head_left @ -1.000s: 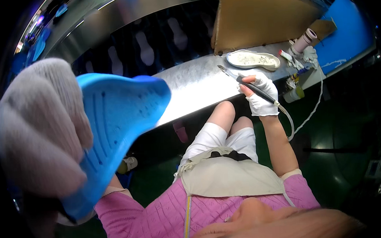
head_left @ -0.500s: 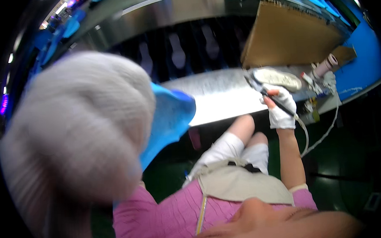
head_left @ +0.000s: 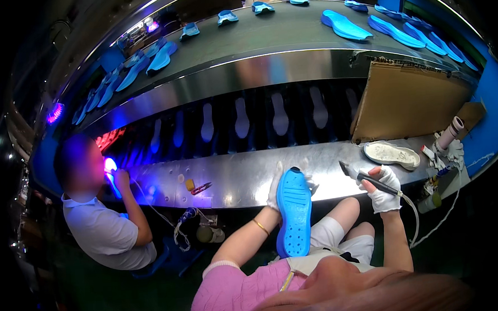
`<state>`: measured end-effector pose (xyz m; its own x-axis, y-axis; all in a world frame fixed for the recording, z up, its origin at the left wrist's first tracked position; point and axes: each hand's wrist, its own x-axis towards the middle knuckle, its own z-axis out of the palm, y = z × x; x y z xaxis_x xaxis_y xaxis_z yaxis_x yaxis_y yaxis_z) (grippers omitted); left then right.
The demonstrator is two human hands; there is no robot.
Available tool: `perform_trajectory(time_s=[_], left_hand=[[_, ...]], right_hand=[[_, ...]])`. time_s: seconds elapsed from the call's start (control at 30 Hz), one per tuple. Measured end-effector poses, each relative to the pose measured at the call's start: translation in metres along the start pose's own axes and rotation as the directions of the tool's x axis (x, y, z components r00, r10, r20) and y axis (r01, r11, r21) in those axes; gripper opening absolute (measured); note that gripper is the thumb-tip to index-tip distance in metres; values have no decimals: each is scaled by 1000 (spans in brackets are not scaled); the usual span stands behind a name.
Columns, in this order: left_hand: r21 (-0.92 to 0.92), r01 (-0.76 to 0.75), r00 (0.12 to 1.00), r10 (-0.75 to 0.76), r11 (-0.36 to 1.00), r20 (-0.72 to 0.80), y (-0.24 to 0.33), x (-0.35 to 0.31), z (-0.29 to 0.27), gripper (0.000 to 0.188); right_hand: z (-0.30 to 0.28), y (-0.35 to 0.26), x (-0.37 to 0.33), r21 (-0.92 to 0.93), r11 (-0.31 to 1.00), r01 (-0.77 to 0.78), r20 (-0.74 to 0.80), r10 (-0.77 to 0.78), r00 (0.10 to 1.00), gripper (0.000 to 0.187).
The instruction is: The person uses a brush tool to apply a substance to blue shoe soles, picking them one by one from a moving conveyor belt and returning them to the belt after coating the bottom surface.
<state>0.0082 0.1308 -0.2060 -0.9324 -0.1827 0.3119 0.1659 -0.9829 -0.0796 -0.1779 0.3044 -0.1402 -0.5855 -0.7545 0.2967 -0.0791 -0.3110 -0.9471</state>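
Head view: left hand (head_left: pixel 274 192) clasps grooved blue sole (head_left: pixel 295 215); right hand (head_left: pixel 387 193) pinches black tool (head_left: pixel 379 184), seemingly brush-tipped.

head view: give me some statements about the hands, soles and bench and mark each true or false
1. The left hand holds a blue shoe sole, the right hand a black-handled corded tool. True.
2. The black-handled corded tool touches the blue shoe sole. False: they are apart.
3. A white sole-shaped piece lies on the metal bench. True.
4. That piece lies left of the held sole. False: it lies to the right.
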Motion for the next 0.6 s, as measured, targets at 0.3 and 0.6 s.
perform_trajectory(time_s=[0.3,0.6], left_hand=[[262,211,926,-107,942,-361,-21,-19,13,89],[263,-120,978,160,957,-132,-45,36,5,82]], right_hand=[[13,5,-11,-129,983,-130,175,151,973,19],[39,4,27,85,995,60,160,-73,984,16]])
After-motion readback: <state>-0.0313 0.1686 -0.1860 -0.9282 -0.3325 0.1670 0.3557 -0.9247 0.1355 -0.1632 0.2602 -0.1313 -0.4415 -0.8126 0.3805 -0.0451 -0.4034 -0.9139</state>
